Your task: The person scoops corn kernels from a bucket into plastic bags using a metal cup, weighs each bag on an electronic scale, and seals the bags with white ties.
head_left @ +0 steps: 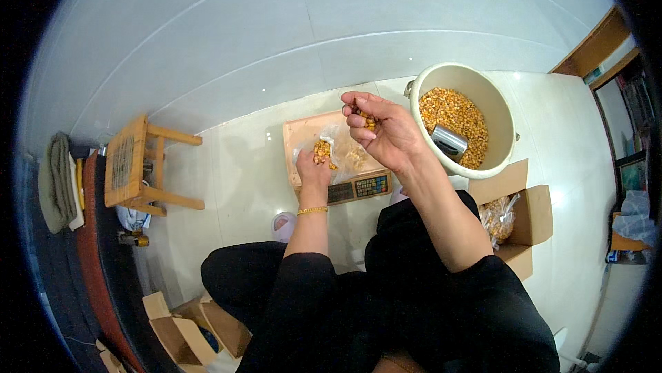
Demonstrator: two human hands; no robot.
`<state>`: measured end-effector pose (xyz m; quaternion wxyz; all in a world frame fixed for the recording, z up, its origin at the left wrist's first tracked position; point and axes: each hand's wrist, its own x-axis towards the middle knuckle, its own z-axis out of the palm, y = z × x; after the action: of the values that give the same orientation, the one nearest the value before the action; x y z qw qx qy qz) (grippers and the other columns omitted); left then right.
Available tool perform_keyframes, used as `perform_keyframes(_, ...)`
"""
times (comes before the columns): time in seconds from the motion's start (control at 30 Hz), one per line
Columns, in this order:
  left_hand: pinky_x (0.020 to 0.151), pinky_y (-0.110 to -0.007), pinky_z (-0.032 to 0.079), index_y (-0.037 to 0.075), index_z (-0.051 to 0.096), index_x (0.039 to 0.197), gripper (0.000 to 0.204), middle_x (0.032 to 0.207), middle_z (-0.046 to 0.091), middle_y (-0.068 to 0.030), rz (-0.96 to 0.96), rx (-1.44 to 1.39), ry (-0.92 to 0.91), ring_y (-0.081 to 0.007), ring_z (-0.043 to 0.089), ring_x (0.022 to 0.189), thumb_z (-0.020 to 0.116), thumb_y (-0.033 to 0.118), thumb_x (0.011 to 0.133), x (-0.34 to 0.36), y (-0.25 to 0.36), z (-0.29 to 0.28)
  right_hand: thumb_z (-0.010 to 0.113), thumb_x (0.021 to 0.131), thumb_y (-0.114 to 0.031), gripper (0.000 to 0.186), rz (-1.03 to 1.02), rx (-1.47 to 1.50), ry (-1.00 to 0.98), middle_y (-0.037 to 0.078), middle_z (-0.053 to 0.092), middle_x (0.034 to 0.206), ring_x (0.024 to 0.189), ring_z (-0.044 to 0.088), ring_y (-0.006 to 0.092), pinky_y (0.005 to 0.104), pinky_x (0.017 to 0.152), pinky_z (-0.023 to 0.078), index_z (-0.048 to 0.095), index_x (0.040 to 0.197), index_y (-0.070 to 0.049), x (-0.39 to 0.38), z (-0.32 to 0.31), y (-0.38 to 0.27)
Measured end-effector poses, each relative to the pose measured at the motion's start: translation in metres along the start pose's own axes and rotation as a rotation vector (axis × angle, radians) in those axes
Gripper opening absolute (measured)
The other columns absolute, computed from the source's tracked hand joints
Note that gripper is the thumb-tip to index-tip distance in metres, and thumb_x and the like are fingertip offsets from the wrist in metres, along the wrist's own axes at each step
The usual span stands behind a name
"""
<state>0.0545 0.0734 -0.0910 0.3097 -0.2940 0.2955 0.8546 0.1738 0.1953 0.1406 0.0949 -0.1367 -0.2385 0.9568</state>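
My left hand [312, 169] grips a clear plastic bag of corn kernels [324, 151] over the pinkish tray [295, 137] of a scale, whose keypad [369, 187] shows along the near side. Another clear bag with kernels [353, 159] lies on the tray, partly hidden by my right hand. My right hand [383, 131] is raised over the tray, palm partly up, fingers curled round a few kernels [369, 123]. To its right stands a cream bucket [503, 90] part-filled with corn kernels [455, 107], with a metal scoop [448, 141] resting in them.
A wooden stool [127, 162] lies at the left near a long dark bench [93, 235] with folded cloths [58, 180]. An open carton [531, 221] with bagged corn sits right; more cartons [183, 331] sit lower left. A tiled wall [276, 28] runs behind; dark shelving [620, 138] is far right.
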Motion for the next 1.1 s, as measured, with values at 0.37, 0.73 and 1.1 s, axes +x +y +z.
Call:
perform_keyframes(0.37, 0.068, -0.028, 0.046, 0.005, 0.056, 0.106, 0.021, 0.091, 0.057, -0.0014, 0.122, 0.651, -0.114, -0.0128, 0.054, 0.077, 0.046, 0.016, 0.092, -0.103, -0.028, -0.034, 0.045, 0.091, -0.009, 0.019, 0.078, -0.134, 0.058, 0.007, 0.051, 0.083, 0.062, 0.043, 0.0106, 0.0193, 0.044, 0.031, 0.051, 0.104, 0.004, 0.000, -0.005, 0.009)
perform_keyframes(0.73, 0.067, -0.024, 0.044, 0.003, 0.059, 0.108, 0.023, 0.091, 0.057, -0.0019, 0.300, 0.881, -0.206, -0.0096, 0.051, 0.074, 0.049, 0.016, 0.092, -0.143, 0.004, 0.006, 0.042, 0.092, -0.007, 0.017, 0.143, -0.237, 0.148, 0.006, 0.050, 0.079, 0.061, 0.043, 0.0118, 0.0197, 0.043, 0.031, 0.050, 0.103, 0.002, 0.015, -0.023, 0.032)
perform_keyframes(1.1, 0.078, -0.033, 0.047, 0.002, 0.036, 0.132, 0.058, 0.099, 0.058, -0.0162, 0.269, 0.958, -0.680, -0.0277, 0.056, 0.096, 0.057, 0.016, 0.080, 0.022, -0.085, 0.009, 0.043, 0.092, -0.009, 0.018, 0.027, -0.159, 0.053, 0.006, 0.050, 0.079, 0.061, 0.043, 0.0112, 0.0190, 0.043, 0.031, 0.050, 0.104, 0.002, 0.005, -0.005, 0.010)
